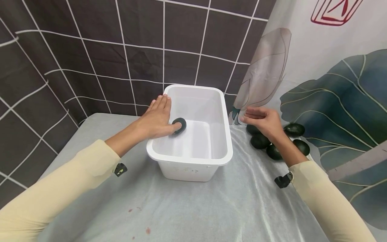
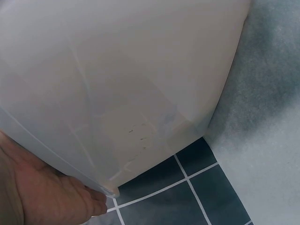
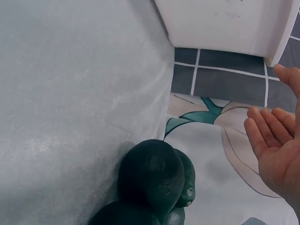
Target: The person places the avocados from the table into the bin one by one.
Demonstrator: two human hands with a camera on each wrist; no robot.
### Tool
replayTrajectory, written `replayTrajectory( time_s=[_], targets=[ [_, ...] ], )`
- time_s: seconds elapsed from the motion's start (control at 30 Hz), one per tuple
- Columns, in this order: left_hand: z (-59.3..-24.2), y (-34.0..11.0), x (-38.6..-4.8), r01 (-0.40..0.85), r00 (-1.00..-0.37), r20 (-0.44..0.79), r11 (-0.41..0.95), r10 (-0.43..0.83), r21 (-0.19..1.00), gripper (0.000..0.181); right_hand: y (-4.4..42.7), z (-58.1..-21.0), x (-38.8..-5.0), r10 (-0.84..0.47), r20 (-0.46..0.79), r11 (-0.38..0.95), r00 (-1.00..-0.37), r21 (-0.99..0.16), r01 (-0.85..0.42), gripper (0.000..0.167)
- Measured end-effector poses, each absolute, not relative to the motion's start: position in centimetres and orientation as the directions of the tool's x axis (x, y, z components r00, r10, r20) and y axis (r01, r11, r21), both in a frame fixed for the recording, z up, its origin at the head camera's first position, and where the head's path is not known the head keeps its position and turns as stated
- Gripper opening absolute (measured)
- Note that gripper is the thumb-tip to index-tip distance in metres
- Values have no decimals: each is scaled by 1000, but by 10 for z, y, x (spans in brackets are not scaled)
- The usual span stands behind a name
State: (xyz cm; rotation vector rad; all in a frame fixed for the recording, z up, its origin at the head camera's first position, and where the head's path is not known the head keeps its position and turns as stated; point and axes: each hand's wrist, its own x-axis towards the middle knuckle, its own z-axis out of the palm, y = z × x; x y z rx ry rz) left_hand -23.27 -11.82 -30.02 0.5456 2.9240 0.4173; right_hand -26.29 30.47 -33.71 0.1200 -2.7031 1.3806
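Note:
A white plastic tub (image 1: 190, 171) stands on the cloth-covered table. One dark green avocado (image 1: 181, 122) is inside it, toward the left wall. My left hand (image 1: 157, 119) lies over the tub's left rim with its fingers extended; in the head view the thumb overlaps the avocado, and I cannot tell whether they touch. Several more avocados (image 1: 260, 141) sit together right of the tub. Over that group hovers my right hand (image 1: 266, 122), holding nothing, its fingers fairly straight and the palm visible in the right wrist view. The left wrist view mostly shows the tub's wall (image 2: 131, 84).
Grey cloth (image 1: 181, 211) covers the table. Behind the tub hangs a dark curtain with a white grid (image 1: 145, 64). A pale curtain with large leaf prints (image 1: 338, 101) borders the right side, close behind the avocados.

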Motion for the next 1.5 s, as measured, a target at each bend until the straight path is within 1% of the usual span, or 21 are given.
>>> replayTrajectory(
  time_s=[0.3, 0.87, 1.2, 1.5],
  targets=[
    [-300, -118, -232, 326, -927, -86, 896, 366, 300, 110, 316, -342, -256, -38, 124, 593, -992, -796, -123, 70],
    [-301, -117, -233, 326, -925, -94, 895, 368, 304, 109, 326, -350, -249, -28, 116, 554, -993, -825, -112, 70],
    [-302, -118, -234, 326, -926, -87, 894, 368, 307, 110, 338, -353, -245, -8, 92, 597, -996, -799, -79, 70],
    [-301, -118, -233, 328, -927, -78, 893, 368, 309, 109, 347, -353, -239, 11, 66, 564, -998, -825, -48, 75]
  ],
)
